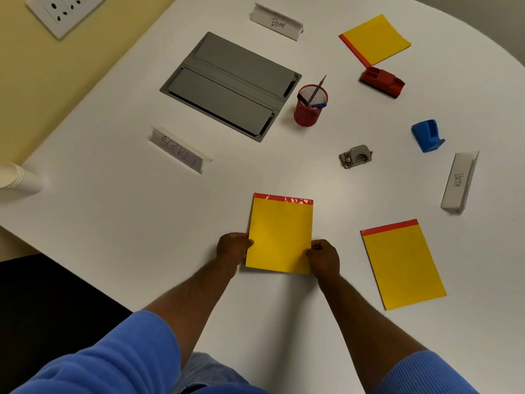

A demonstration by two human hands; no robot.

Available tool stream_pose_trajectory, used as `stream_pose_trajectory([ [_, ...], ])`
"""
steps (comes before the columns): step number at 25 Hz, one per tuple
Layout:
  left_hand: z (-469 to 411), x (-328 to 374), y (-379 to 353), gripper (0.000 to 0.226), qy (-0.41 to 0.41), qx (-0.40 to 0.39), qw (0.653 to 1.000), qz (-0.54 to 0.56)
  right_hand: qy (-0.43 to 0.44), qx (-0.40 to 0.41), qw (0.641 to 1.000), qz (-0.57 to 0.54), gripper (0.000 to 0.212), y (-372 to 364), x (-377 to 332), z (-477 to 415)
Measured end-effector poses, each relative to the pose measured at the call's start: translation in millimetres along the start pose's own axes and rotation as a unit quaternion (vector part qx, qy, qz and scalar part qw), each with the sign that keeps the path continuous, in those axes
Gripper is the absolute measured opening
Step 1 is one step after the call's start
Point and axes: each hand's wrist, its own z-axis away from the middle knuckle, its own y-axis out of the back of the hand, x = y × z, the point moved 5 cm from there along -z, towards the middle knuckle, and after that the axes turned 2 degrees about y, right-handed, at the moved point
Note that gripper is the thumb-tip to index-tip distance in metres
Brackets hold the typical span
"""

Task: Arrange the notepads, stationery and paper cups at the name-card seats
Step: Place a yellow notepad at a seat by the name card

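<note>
We are reaching both bare forearms forward from six o'clock, blue sleeves pushed up past the elbows, and the arms are converging on one yellow notepad (279,237) with a red top strip. Our left hand (234,247) is pinching its left edge with curled fingers, knuckles facing up. Our right hand (324,255) is gripping the right edge the same way, thumb on top. The notepad is sitting square to us, red strip pointing to twelve o'clock, low on the white table (142,223); we cannot tell whether it is resting or slightly lifted.

From that notepad, the SOCKET name card (179,150) is standing at ten o'clock, the BEAR name card (277,22) far off at twelve, and the BETA name card (458,182) at two. A second notepad (403,265) is lying flat at three o'clock, well apart from our right hand, and a third notepad (376,38) is lying at one o'clock near the table's far edge. A stack of paper cups (20,177) is lying at nine o'clock by the table edge. A red mesh pen cup (309,109) is standing between twelve and one.
</note>
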Motion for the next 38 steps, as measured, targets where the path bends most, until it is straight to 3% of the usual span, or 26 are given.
stream_pose_trajectory([
  [4, 5.7, 3.8, 3.0, 0.036, -0.009, -0.015, 1.0, -0.01, -0.006, 0.003, 0.999, -0.036, 0.023, 2.4, -2.2, 4.9],
  [11, 25.8, 19.6, 36.0, 0.039, -0.024, -0.044, 0.999, 0.019, -0.058, -0.012, 0.98, -0.192, 0.018, 1.6, -9.9, 25.0],
  [16, 32.2, 25.6, 82.5, 0.039, -0.057, -0.046, 0.996, 0.05, -0.01, -0.066, 0.974, -0.217, 0.009, -24.8, -44.1, 44.2],
  [21, 21.8, 44.3, 145.2, 0.037, -0.14, 0.038, 0.989, -0.026, 0.019, -0.105, 0.97, -0.217, 0.017, -68.7, -89.8, 50.7],
  [29, 0.8, 85.6, 233.9, 0.028, -0.236, 0.11, 0.965, -0.035, 0.066, -0.146, 0.958, -0.238, 0.017, -139.2, -171.2, 45.5],
  [33, -12.6, 96.7, 283.3, 0.034, -0.243, 0.254, 0.936, -0.024, 0.093, -0.124, 0.951, -0.269, 0.017, -161.8, -229.4, 35.1],
  [35, -31.2, 96.0, 305.7, 0.044, -0.229, 0.316, 0.918, -0.078, 0.1, -0.116, 0.944, -0.293, 0.021, -176.1, -261.3, 25.2],
  [38, -74.4, 92.3, 321.2, 0.066, -0.197, 0.327, 0.892, -0.243, 0.108, -0.115, 0.932, -0.326, 0.019, -210.1, -306.7, 9.1],
])
